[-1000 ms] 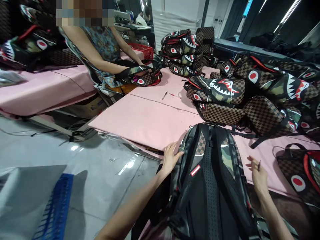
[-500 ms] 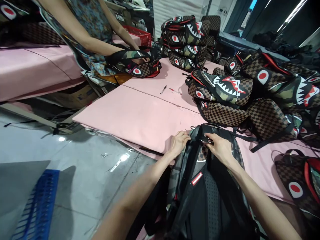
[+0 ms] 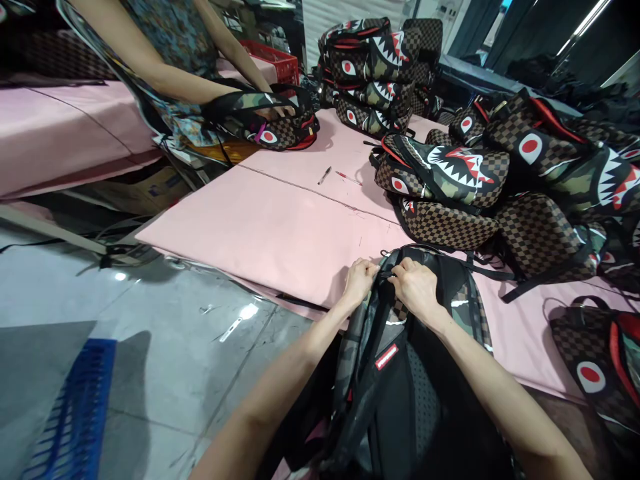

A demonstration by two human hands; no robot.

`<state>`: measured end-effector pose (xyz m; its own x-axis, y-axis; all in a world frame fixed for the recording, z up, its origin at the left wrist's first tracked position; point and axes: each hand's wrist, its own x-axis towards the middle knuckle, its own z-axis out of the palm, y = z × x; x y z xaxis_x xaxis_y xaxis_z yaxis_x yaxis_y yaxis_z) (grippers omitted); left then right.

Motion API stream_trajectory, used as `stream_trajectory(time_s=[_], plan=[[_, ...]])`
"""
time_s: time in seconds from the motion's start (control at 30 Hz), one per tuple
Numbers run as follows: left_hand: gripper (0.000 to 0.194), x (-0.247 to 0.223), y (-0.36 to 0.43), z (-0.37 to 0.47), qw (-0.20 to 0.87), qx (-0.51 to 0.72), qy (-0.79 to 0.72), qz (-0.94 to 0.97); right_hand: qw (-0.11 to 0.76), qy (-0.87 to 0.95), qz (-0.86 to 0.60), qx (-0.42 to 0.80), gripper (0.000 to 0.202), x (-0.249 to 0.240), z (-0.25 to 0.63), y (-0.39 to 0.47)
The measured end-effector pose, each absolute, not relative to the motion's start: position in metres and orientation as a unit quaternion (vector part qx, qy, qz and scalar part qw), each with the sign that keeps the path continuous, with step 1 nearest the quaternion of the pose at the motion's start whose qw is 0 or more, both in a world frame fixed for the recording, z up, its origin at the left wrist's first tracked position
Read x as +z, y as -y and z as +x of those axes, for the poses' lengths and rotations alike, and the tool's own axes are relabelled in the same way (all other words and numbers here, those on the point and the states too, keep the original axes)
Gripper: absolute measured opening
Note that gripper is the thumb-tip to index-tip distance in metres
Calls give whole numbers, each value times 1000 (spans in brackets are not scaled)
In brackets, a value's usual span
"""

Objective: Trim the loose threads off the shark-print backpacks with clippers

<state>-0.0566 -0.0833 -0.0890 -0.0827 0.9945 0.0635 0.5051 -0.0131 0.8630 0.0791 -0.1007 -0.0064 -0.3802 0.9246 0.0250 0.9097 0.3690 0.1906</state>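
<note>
A black backpack (image 3: 424,393) with a padded mesh back and camouflage sides leans against the table's front edge, its back panel facing me. My left hand (image 3: 361,280) pinches the upper left edge of the backpack. Close beside it, my right hand (image 3: 415,288) is closed on a black shoulder strap near the top. What lies between the right fingertips is mostly hidden. A red label (image 3: 387,357) with white lettering sits on the strap below. Checkered fabric shows beneath my right hand.
The pink table (image 3: 260,220) carries stacked shark-mouth backpacks (image 3: 445,170) on the right, plus a pen (image 3: 325,175) and a red pen (image 3: 349,178). Across it, a co-worker's arms (image 3: 200,87) reach into another backpack (image 3: 280,130). A blue crate (image 3: 75,407) stands on the floor.
My right hand has moved left along the backpack's top, closer to my left hand. My left hand stays at the edge. The view has shifted slightly.
</note>
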Motion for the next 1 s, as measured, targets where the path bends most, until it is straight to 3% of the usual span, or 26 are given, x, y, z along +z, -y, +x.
stream_trajectory(time_s=[0.47,1.0], plan=[[21,-68,69,-49,256,295,-648,654,5,-792,603,93,22,-16,76,106],[21,-63,75,-33,270,247,-670,646,-1,-790,604,107,20,-23,72,108]])
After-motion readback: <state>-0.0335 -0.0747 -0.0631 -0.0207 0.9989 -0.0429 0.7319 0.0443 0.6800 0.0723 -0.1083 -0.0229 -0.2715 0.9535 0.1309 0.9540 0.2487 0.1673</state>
